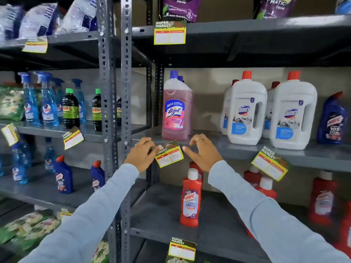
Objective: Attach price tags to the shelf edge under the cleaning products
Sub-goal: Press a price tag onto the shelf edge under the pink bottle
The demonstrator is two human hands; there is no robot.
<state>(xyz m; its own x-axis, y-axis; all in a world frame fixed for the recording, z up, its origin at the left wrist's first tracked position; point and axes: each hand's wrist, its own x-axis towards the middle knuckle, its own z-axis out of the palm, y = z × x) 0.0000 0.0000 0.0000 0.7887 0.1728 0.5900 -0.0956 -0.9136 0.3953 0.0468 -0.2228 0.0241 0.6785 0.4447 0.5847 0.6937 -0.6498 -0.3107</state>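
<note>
A green and yellow price tag (pixel 169 154) sits tilted on the grey shelf edge (pixel 237 151), right below the pink Lizol bottle (pixel 175 111). My left hand (pixel 141 154) touches the tag's left side with its fingertips. My right hand (pixel 202 151) hovers just to the tag's right, fingers apart, index finger pointing toward it. White Domex jugs (pixel 247 112) and a blue Harpic bottle (pixel 333 120) stand further right on the same shelf. Another tag (pixel 270 163) hangs askew under the Domex jugs.
Grey slotted uprights (pixel 125 92) divide two shelf bays. Red Harpic bottles (pixel 190 198) stand on the shelf below. The left bay holds blue spray bottles (pixel 47 103) and dark bottles (pixel 70 109), with tags (pixel 73 137) on its edges. Tags also hang above (pixel 170 33) and below (pixel 182 248).
</note>
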